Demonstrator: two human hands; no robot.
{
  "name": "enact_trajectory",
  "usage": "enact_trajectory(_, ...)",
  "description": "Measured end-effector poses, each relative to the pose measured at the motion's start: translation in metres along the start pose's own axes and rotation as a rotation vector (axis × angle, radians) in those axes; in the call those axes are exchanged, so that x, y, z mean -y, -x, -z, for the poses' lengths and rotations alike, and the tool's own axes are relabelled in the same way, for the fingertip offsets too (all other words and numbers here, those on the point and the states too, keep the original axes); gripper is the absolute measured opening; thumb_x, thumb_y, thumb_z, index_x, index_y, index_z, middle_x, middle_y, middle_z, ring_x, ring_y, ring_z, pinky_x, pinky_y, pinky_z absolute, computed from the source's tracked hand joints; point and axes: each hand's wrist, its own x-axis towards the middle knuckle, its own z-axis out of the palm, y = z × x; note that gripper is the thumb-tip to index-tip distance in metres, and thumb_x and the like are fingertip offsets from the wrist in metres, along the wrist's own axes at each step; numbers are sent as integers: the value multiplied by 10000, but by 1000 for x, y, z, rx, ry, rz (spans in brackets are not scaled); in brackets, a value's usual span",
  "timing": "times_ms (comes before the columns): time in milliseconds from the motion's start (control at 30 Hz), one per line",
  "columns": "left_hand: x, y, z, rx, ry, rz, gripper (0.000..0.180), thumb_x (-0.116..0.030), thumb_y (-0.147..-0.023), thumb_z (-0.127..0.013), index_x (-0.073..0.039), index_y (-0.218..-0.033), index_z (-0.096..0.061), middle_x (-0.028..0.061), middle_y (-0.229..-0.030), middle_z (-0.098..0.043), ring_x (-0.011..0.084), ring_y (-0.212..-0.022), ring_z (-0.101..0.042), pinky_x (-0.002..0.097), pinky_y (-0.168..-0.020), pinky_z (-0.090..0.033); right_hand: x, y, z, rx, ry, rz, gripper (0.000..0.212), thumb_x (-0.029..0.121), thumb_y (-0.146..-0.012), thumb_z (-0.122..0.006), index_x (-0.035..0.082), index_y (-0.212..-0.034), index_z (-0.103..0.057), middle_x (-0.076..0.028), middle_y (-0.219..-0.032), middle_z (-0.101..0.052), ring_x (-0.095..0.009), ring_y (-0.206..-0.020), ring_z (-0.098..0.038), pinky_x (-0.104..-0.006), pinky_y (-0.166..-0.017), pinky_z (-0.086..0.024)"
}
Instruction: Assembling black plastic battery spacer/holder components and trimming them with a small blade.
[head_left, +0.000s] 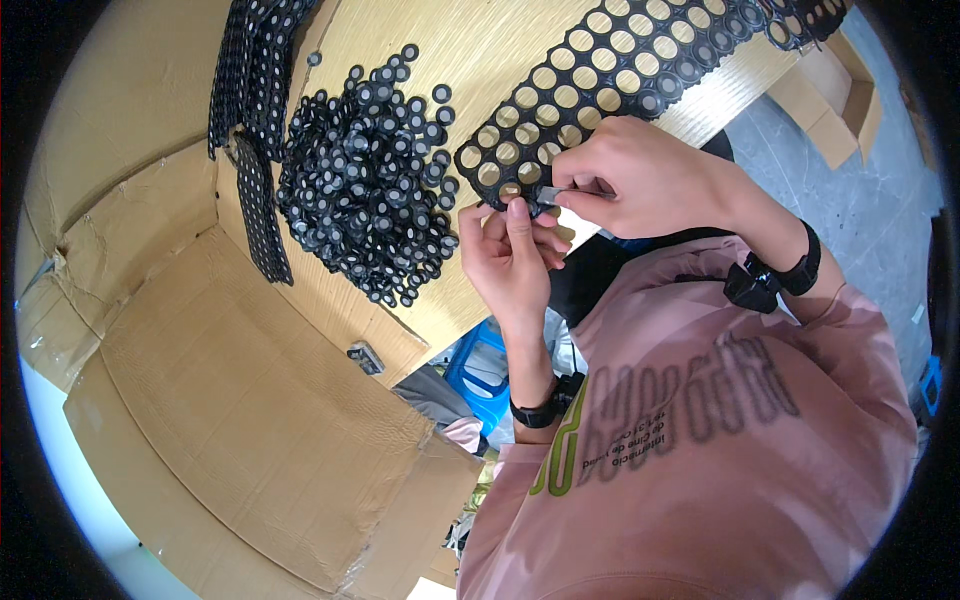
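A black sheet [536,106] with rows of round holes stretches over the table, its near corner between my hands. My left hand [511,262] is closed on that corner, thumb on top and fingers underneath. My right hand [640,178] pinches a small flat metal blade [549,196], whose tip is at the sheet's edge beside my left thumb. Some holes toward the far end look filled with dark discs; those near my hands show the table through them. Left of the sheet lies a big heap of small black ring-shaped discs with grey centres [365,190].
More black perforated strips [262,85] lie along the table's left edge, against a large cardboard sheet or box [250,420]. A blue plastic stool [478,385] stands below the table [440,35]. On the floor at the right is an open cardboard box [822,112].
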Motion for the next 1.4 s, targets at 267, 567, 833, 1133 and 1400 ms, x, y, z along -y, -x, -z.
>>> enact_trajectory(267,7,-1,-2,-31,25,-50,133,-105,-978,-525,-30,-964,-416,113,-680,-625,123,-461,-574,220,-363,-415,6,-2,-3,-8,129,-34,166,105,-776,-592,14,-639,-571,-148,-550,-563,-344,-524,-568,-425,-532,-435)
enact_trajectory(567,7,-3,0,-7,19,-70,128,-51,-964,-530,-14,-902,-424,117,-678,-617,115,-454,-564,219,-362,-425,4,3,-19,-107,301,-13,164,128,-803,-618,38,-673,-575,-134,-534,-570,-337,-522,-584,-432,-504,-430)
enact_trajectory(833,7,-4,0,-1,34,-68,135,-52,-964,-529,-6,-887,-428,116,-669,-611,120,-451,-565,225,-359,-431,10,1,-23,-83,278,-85,167,138,-823,-608,37,-695,-570,-137,-545,-584,-330,-533,-602,-428,-503,-446)
enact_trajectory(1133,6,-6,3,-13,32,-80,180,-97,-971,-536,0,-879,-416,121,-673,-618,134,-481,-594,239,-392,-470,3,-1,-8,-116,198,10,154,125,-823,-622,40,-703,-573,-130,-517,-548,-312,-496,-583,-404,-476,-420)
enact_trajectory(1400,-16,-16,5,77,121,170,174,-87,-945,-583,27,-1053,-508,203,-804,-678,172,-577,-658,245,-485,-523,0,-2,24,-58,-59,-164,119,95,-837,-638,-8,-790,-601,-87,-500,-473,-159,-440,-429,-297,-459,-348)
